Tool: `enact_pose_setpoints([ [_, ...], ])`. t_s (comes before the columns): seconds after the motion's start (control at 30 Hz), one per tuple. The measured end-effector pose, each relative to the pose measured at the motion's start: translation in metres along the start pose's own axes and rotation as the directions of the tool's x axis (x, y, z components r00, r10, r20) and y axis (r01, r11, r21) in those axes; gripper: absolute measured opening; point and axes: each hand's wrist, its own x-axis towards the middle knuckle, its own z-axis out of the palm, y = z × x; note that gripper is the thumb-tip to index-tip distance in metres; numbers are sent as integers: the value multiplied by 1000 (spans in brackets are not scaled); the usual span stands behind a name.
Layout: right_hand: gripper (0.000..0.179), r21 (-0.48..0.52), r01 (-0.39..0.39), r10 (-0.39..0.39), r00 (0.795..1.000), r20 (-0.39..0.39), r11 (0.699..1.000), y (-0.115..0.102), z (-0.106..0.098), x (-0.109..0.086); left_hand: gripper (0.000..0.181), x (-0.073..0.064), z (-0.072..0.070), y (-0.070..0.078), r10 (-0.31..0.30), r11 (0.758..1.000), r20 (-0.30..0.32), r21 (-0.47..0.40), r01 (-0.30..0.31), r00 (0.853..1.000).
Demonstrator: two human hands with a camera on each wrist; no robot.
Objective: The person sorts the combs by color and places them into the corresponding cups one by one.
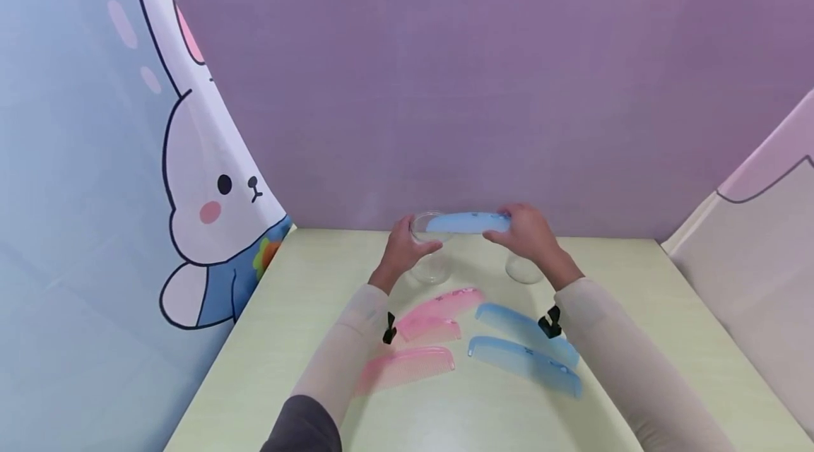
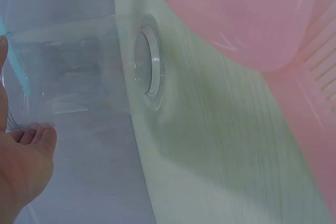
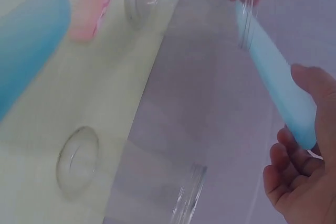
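Note:
My left hand (image 1: 404,253) grips the upper rim of a clear, see-through jar (image 1: 434,271) that stands on the table. A light blue comb (image 1: 469,222) is held near one end by my right hand (image 1: 528,232), between thumb and fingers. It lies nearly level, and its far end is over the jar's mouth. In the right wrist view, that end of the comb (image 3: 275,80) is at the jar's rim (image 3: 247,24); whether it is inside is hard to tell. The left wrist view shows the jar's round base (image 2: 149,64) on the tabletop.
A second clear jar (image 1: 524,270) stands right of the first, partly behind my right hand. Nearer me lie pink combs (image 1: 410,366) on the left and two blue combs (image 1: 524,361) on the right. A purple cloth wall (image 1: 477,85) rises behind the table (image 1: 496,417).

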Motion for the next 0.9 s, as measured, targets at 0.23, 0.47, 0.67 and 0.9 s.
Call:
enact_pose_setpoints([
  [0.23, 68, 87, -1, 1, 1000, -10, 996, -5, 3, 4, 92, -1, 0, 3, 8, 1000, 18, -16, -7, 1000],
  [0.47, 66, 95, 22, -23, 1000, 5, 995, -1, 0, -1, 89, 2, 1, 1, 4, 1000, 0, 7, -4, 1000],
  [0.67, 61, 78, 51, -53, 998, 26, 996, 10, 1, -11, 88, 1, 0, 1, -2, 1000, 5, -23, 2, 1000],
  [0.9, 57, 55, 66, -69, 996, 49, 996, 26, 6, -25, 100, 1, 4, 0, -22, 999, 17, -43, 22, 1000],
])
